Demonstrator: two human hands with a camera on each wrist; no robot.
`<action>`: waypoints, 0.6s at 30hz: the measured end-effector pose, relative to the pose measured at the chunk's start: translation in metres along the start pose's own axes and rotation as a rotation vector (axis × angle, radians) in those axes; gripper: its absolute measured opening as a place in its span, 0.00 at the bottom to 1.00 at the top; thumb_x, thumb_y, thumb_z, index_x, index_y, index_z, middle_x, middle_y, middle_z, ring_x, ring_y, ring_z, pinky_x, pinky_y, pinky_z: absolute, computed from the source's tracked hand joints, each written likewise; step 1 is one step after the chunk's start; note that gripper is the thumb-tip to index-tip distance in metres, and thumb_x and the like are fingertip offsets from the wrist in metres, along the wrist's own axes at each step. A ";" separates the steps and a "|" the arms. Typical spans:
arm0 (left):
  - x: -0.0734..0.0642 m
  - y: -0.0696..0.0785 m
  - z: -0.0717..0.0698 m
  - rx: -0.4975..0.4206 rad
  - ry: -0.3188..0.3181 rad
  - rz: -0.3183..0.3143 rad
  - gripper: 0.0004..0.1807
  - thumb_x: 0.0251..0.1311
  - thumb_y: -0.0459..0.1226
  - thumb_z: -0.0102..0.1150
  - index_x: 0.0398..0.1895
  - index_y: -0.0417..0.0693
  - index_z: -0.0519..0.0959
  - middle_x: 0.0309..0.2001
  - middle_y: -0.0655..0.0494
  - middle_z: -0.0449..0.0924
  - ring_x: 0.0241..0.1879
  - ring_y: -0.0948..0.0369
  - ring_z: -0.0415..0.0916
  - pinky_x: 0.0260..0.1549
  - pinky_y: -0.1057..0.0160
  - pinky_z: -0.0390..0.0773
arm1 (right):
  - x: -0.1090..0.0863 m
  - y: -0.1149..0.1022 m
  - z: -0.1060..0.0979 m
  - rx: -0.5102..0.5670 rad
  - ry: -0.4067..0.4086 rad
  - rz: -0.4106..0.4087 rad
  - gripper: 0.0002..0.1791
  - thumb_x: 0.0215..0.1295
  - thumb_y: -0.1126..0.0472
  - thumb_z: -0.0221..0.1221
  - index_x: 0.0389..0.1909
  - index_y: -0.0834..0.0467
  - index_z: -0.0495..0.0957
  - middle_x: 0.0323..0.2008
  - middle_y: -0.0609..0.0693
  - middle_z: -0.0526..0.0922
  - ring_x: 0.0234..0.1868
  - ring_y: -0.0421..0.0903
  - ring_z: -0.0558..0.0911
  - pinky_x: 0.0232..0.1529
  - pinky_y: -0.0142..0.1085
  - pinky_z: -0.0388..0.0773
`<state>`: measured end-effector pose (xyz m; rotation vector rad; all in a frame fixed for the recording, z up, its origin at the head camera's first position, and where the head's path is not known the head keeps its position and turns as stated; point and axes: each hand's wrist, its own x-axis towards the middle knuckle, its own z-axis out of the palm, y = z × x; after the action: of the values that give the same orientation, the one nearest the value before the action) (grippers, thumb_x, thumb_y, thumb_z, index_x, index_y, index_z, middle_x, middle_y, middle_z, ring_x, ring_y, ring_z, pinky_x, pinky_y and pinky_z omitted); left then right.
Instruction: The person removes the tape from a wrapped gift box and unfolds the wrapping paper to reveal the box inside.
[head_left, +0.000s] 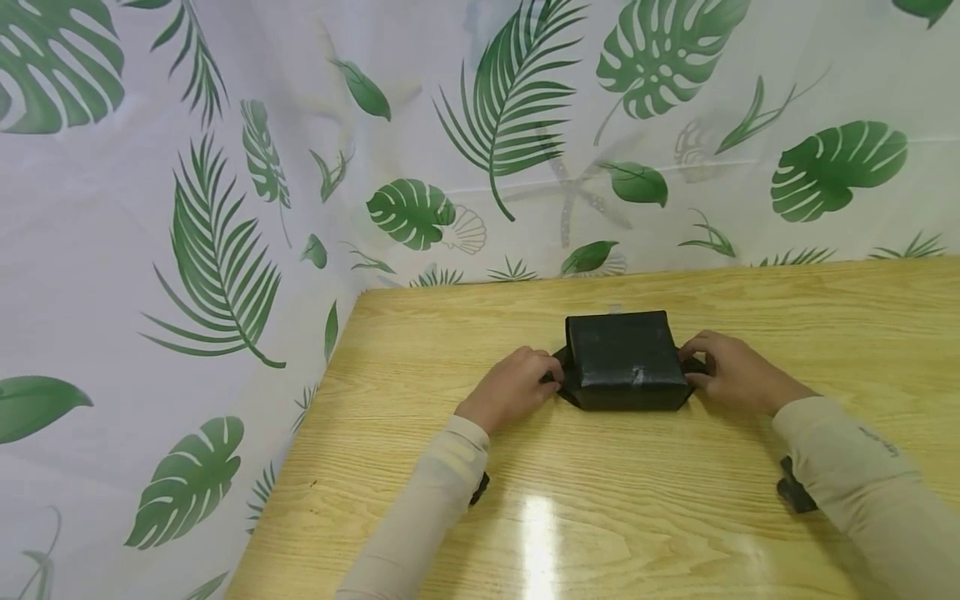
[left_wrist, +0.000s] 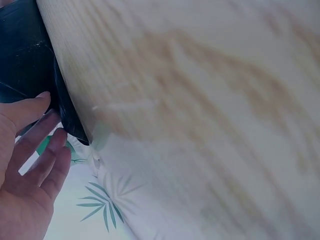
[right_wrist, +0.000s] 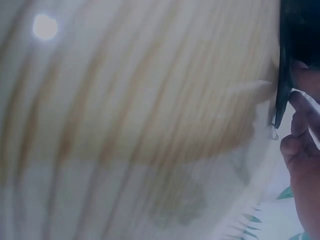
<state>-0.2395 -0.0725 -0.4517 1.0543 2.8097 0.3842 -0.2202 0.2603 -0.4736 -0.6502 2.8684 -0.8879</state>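
A box-shaped package (head_left: 626, 350) in shiny black wrapping lies on the wooden table, with folded flaps sticking out at both ends. At its left end, my left hand (head_left: 517, 387) pinches the flap between thumb and fingers; the left wrist view shows the thumb against the black wrapping (left_wrist: 70, 112) and the other fingers loosely bent below. On the opposite side my right hand (head_left: 738, 371) holds the other flap, thumb and index finger meeting at its edge. Only a strip of that wrapping (right_wrist: 284, 75) shows in the right wrist view. The package's underside is hidden.
A small clear piece (head_left: 616, 308), perhaps tape, shows just behind the package. The wood-grain table (head_left: 420, 333) meets a leaf-printed white curtain (head_left: 300, 192) at the back and left. Dark wrist-worn devices (head_left: 795, 487) show beneath both sleeves.
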 end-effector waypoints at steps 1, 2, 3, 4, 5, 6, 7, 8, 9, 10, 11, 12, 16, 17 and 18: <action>0.000 0.000 -0.001 -0.002 -0.007 -0.004 0.08 0.72 0.38 0.61 0.48 0.52 0.87 0.49 0.60 0.85 0.51 0.60 0.77 0.53 0.66 0.77 | 0.000 0.000 0.000 0.015 0.004 0.011 0.13 0.65 0.72 0.64 0.49 0.71 0.81 0.46 0.62 0.79 0.34 0.48 0.73 0.32 0.41 0.72; 0.001 0.001 -0.002 -0.002 -0.014 -0.009 0.08 0.72 0.38 0.61 0.48 0.52 0.86 0.49 0.59 0.85 0.52 0.60 0.77 0.54 0.65 0.77 | 0.001 0.000 0.001 0.028 0.004 0.013 0.14 0.65 0.73 0.63 0.51 0.73 0.80 0.46 0.63 0.78 0.34 0.48 0.72 0.33 0.41 0.72; 0.001 0.001 -0.002 -0.002 -0.019 -0.015 0.08 0.72 0.39 0.61 0.49 0.52 0.86 0.49 0.59 0.85 0.53 0.60 0.78 0.54 0.65 0.77 | 0.001 0.000 0.001 0.037 0.000 0.014 0.15 0.65 0.73 0.63 0.52 0.74 0.80 0.47 0.64 0.78 0.35 0.49 0.73 0.33 0.42 0.72; 0.002 0.001 -0.002 0.001 -0.022 -0.022 0.09 0.72 0.39 0.61 0.49 0.52 0.86 0.50 0.59 0.85 0.53 0.60 0.78 0.55 0.64 0.77 | 0.001 0.001 0.002 0.049 -0.004 0.018 0.15 0.66 0.73 0.62 0.52 0.75 0.80 0.46 0.64 0.77 0.36 0.50 0.73 0.33 0.42 0.72; 0.002 0.002 -0.001 -0.001 -0.025 -0.029 0.09 0.72 0.39 0.60 0.50 0.53 0.86 0.50 0.59 0.85 0.53 0.60 0.79 0.55 0.64 0.77 | 0.001 0.001 0.003 0.056 -0.006 0.023 0.16 0.66 0.73 0.62 0.52 0.76 0.79 0.46 0.64 0.77 0.36 0.50 0.73 0.34 0.43 0.73; 0.003 0.002 -0.001 0.000 -0.025 -0.035 0.09 0.72 0.40 0.60 0.50 0.53 0.86 0.50 0.60 0.85 0.53 0.60 0.79 0.55 0.64 0.78 | 0.002 0.002 0.004 0.059 -0.009 0.028 0.16 0.66 0.73 0.61 0.52 0.76 0.79 0.47 0.64 0.77 0.37 0.52 0.75 0.35 0.44 0.75; 0.003 0.002 0.000 -0.001 -0.021 -0.039 0.09 0.72 0.40 0.60 0.50 0.54 0.86 0.50 0.60 0.85 0.53 0.60 0.79 0.54 0.63 0.78 | 0.002 0.002 0.004 0.058 -0.008 0.025 0.15 0.66 0.73 0.61 0.52 0.76 0.79 0.46 0.65 0.77 0.38 0.52 0.76 0.35 0.45 0.76; 0.003 0.002 0.000 -0.003 -0.016 -0.043 0.09 0.72 0.40 0.60 0.50 0.54 0.86 0.50 0.60 0.85 0.52 0.61 0.80 0.54 0.63 0.78 | 0.003 0.003 0.005 0.051 -0.007 0.018 0.15 0.66 0.73 0.61 0.52 0.76 0.79 0.46 0.65 0.77 0.38 0.53 0.76 0.35 0.45 0.76; 0.004 0.001 0.001 -0.004 -0.011 -0.046 0.09 0.72 0.40 0.60 0.50 0.54 0.86 0.50 0.60 0.85 0.52 0.61 0.80 0.54 0.63 0.78 | 0.004 0.003 0.005 0.039 -0.005 0.013 0.14 0.67 0.73 0.61 0.51 0.75 0.79 0.46 0.65 0.77 0.38 0.53 0.76 0.36 0.46 0.76; 0.004 0.001 0.001 -0.006 -0.006 -0.049 0.09 0.72 0.40 0.60 0.50 0.54 0.86 0.50 0.60 0.85 0.51 0.61 0.81 0.53 0.63 0.79 | 0.004 0.004 0.005 0.030 -0.003 0.004 0.14 0.67 0.73 0.61 0.51 0.75 0.79 0.46 0.65 0.77 0.38 0.53 0.77 0.36 0.47 0.77; 0.005 0.001 0.002 -0.007 -0.002 -0.050 0.09 0.72 0.40 0.60 0.50 0.55 0.86 0.50 0.60 0.85 0.51 0.61 0.81 0.52 0.63 0.79 | 0.005 0.004 0.005 0.020 -0.001 -0.006 0.13 0.67 0.73 0.61 0.51 0.74 0.79 0.45 0.64 0.77 0.38 0.53 0.77 0.37 0.47 0.77; 0.005 0.000 0.002 -0.007 0.003 -0.051 0.09 0.72 0.40 0.60 0.50 0.55 0.86 0.49 0.60 0.85 0.50 0.61 0.81 0.52 0.63 0.79 | 0.006 0.005 0.005 0.013 -0.002 -0.014 0.13 0.67 0.73 0.60 0.50 0.74 0.79 0.45 0.64 0.78 0.38 0.53 0.77 0.37 0.48 0.77; 0.006 0.000 0.003 -0.006 0.012 -0.052 0.08 0.72 0.40 0.61 0.49 0.55 0.86 0.49 0.60 0.85 0.49 0.61 0.81 0.50 0.63 0.80 | 0.008 0.007 0.005 -0.028 -0.008 -0.053 0.12 0.68 0.74 0.60 0.50 0.73 0.80 0.44 0.62 0.78 0.38 0.51 0.78 0.37 0.48 0.77; 0.006 0.000 0.003 -0.007 0.013 -0.052 0.09 0.72 0.40 0.61 0.49 0.55 0.86 0.49 0.60 0.85 0.49 0.61 0.81 0.50 0.63 0.80 | 0.008 0.008 0.005 -0.040 -0.006 -0.060 0.12 0.68 0.73 0.60 0.50 0.72 0.80 0.43 0.61 0.78 0.39 0.51 0.78 0.37 0.48 0.78; 0.005 0.000 0.003 -0.007 0.011 -0.052 0.09 0.72 0.40 0.61 0.50 0.55 0.86 0.49 0.60 0.85 0.49 0.61 0.81 0.50 0.63 0.80 | 0.007 0.008 0.005 -0.052 -0.003 -0.072 0.11 0.68 0.73 0.60 0.49 0.71 0.81 0.42 0.60 0.78 0.39 0.51 0.79 0.38 0.48 0.79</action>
<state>-0.2433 -0.0687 -0.4547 0.9783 2.8372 0.3947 -0.2290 0.2607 -0.4817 -0.7635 2.8913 -0.8231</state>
